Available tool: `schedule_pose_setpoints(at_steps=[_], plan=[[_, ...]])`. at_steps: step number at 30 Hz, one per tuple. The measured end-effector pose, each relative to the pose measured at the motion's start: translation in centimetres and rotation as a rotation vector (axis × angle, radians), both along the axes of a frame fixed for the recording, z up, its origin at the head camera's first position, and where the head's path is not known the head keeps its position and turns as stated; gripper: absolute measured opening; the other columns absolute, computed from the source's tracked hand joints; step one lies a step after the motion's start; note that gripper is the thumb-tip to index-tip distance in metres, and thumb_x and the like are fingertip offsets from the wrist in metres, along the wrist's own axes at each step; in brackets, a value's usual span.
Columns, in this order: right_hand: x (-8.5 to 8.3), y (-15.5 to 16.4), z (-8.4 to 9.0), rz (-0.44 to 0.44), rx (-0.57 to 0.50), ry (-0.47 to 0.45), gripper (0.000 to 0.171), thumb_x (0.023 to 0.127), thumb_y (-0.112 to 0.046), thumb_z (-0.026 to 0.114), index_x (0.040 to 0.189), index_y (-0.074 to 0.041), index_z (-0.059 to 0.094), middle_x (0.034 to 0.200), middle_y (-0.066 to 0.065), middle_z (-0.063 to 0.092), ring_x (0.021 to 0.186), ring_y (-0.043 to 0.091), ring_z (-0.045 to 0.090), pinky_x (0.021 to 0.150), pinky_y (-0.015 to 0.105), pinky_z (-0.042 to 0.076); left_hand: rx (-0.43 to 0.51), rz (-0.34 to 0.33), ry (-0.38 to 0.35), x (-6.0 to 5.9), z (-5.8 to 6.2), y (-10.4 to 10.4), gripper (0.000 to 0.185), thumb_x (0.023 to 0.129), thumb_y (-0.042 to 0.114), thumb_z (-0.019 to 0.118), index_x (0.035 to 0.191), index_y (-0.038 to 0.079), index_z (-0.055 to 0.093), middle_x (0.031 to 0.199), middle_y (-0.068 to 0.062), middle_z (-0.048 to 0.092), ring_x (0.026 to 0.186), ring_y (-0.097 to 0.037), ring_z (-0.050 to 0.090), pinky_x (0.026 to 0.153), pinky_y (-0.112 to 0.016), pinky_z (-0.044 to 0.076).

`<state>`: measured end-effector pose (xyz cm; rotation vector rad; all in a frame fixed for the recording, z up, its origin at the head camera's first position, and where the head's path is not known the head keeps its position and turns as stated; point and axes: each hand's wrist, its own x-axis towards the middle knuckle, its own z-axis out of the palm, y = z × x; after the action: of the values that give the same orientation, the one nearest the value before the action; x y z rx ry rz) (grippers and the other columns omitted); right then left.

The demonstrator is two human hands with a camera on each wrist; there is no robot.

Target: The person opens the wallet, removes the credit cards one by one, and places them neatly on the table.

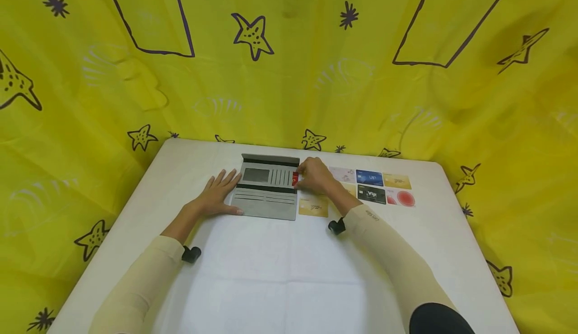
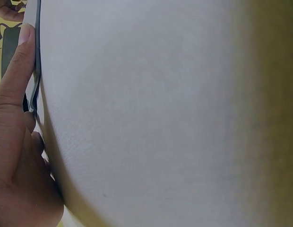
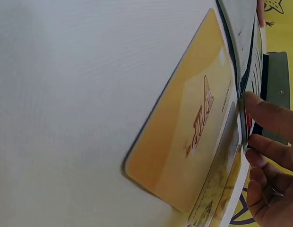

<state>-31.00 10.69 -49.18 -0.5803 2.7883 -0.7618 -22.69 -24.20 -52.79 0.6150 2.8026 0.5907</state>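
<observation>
A grey long wallet (image 1: pixel 266 209) lies unfolded on the white table, its card slots and dark window pocket facing up. My left hand (image 1: pixel 215 196) rests at its left edge with fingers spread, the thumb (image 2: pixel 24 52) lying along the near corner. At the wallet's right side, my right hand (image 1: pixel 314 175) pinches a red card (image 1: pixel 295 178) between thumb and fingers. Most of that card is hidden by the slot and fingers; a red strip (image 3: pixel 249 122) shows in the right wrist view. Just beside the wallet lies a gold card (image 1: pixel 313 207), below my right hand.
Right of my right wrist, more cards lie in rows: a blue VIP card (image 1: pixel 369 177), a black Vip card (image 1: pixel 372 194), another gold card (image 1: pixel 397 181), a card with red circles (image 1: pixel 401 197) and a pale card (image 1: pixel 341 174). A yellow patterned curtain (image 1: pixel 289 83) hangs behind the table.
</observation>
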Motion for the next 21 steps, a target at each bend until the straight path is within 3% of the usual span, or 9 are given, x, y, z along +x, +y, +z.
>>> schedule_pose_setpoints(at_steps=[5,14,21], plan=[[-0.3,0.0,0.0,0.029,0.013,0.0,0.047,0.083,-0.021,0.092,0.121,0.001,0.078,0.113,0.01,0.07,0.103,0.027,0.055,0.09,0.04,0.05,0.005,0.005,-0.007,0.1,0.2,0.0,0.12,0.084,0.057,0.084,0.167,0.003,0.018,0.174,-0.021,0.008,0.158,-0.047,-0.003,0.123,-0.066,-0.004],[-0.8,0.0,0.0,0.201,0.221,0.18,0.042,0.083,-0.033,0.087,0.112,-0.003,0.08,0.105,0.006,0.065,0.099,0.024,0.052,0.083,0.035,0.05,0.004,0.002,-0.001,0.1,0.3,-0.1,0.119,0.083,0.056,0.085,0.167,0.002,0.019,0.174,-0.022,0.009,0.158,-0.048,-0.002,0.123,-0.067,-0.003],[-1.1,0.2,0.0,0.274,0.309,0.246,0.049,0.083,-0.041,0.083,0.113,-0.002,0.079,0.107,0.008,0.066,0.098,0.025,0.052,0.085,0.037,0.051,0.001,-0.001,0.0,0.1,0.3,-0.1,0.119,0.083,0.056,0.084,0.167,0.003,0.019,0.174,-0.021,0.009,0.158,-0.047,-0.002,0.123,-0.067,-0.002]])
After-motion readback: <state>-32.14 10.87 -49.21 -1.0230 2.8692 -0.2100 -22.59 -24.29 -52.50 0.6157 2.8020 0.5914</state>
